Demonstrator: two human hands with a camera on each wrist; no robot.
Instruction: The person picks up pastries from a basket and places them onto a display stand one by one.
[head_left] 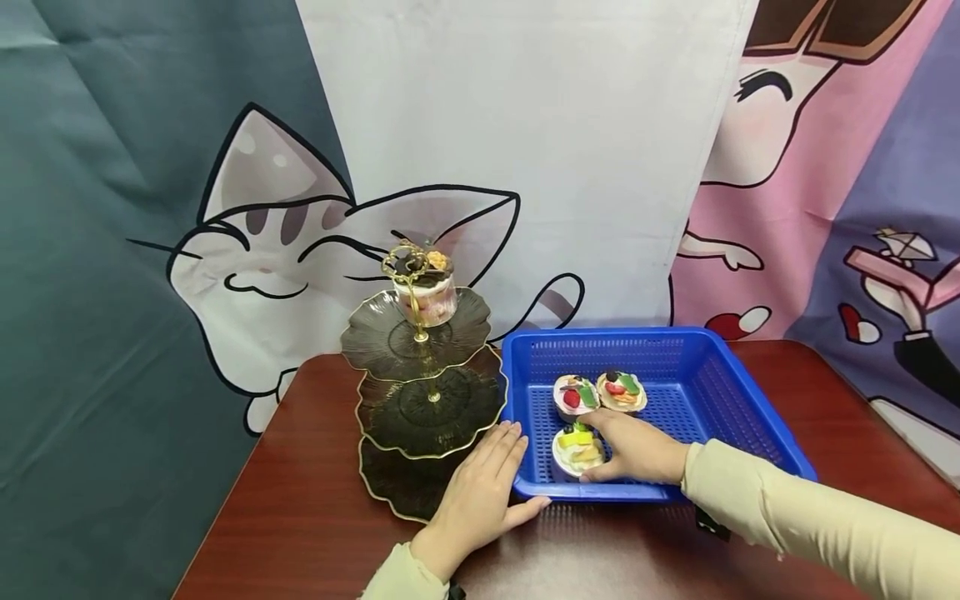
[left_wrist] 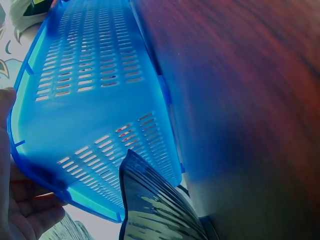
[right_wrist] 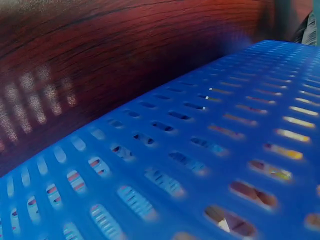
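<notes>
Inside the blue basket, at its front left, stands a small cream dessert cup topped with yellow fruit. My right hand reaches over the front rim and holds this cup, thumb in front and fingers behind. Two more fruit-topped dessert cups, one with a red berry and one with orange slices, sit just behind it. With fairly straight fingers, my left hand rests on the basket's front left corner. The basket's wall hides the right hand in the right wrist view.
Left of the basket stands a three-tier dark stand with gold edges and a gold handle. Its top tier bears a larger dessert cup. A scalloped plate edge comes close to the basket. Beneath is a reddish wooden table.
</notes>
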